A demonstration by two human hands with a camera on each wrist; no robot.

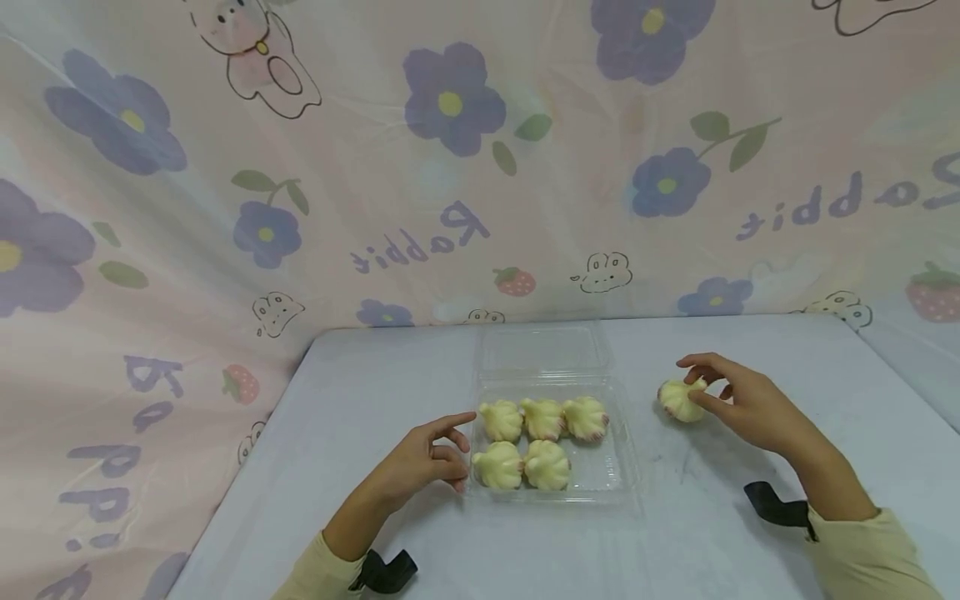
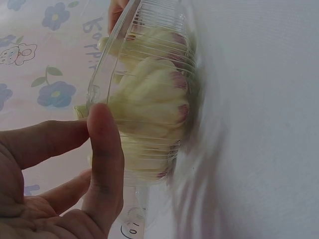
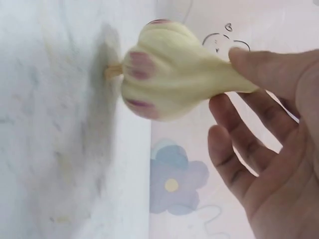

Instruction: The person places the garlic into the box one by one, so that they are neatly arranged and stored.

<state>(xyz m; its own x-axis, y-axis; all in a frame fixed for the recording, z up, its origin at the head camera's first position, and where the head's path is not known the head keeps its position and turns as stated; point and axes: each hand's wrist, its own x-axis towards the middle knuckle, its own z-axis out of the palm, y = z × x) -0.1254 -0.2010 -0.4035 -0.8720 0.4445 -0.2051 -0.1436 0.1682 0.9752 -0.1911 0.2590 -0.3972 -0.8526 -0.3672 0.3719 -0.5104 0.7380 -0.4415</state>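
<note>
In the head view, a clear plastic clamshell box (image 1: 600, 483) lies with its lid (image 1: 543, 350) folded back. Three garlic bulbs (image 1: 543, 418) sit in its far row and two garlic bulbs (image 1: 547, 465) in its near row; the near right spot is bare. My left hand (image 1: 423, 458) is at the box's left side, fingers loosely bent, a fingertip (image 2: 102, 119) against or just before the rim in the left wrist view. To the right of the box, my right hand (image 1: 738, 404) pinches another garlic bulb (image 3: 164, 74) by its stem, root end towards the table.
A white-covered table (image 1: 675, 533) bears the box. Behind it and to the left hangs a pink curtain (image 1: 555, 208) with flowers, rabbits and strawberries. Black wrist mounts (image 1: 776, 506) are on both forearms.
</note>
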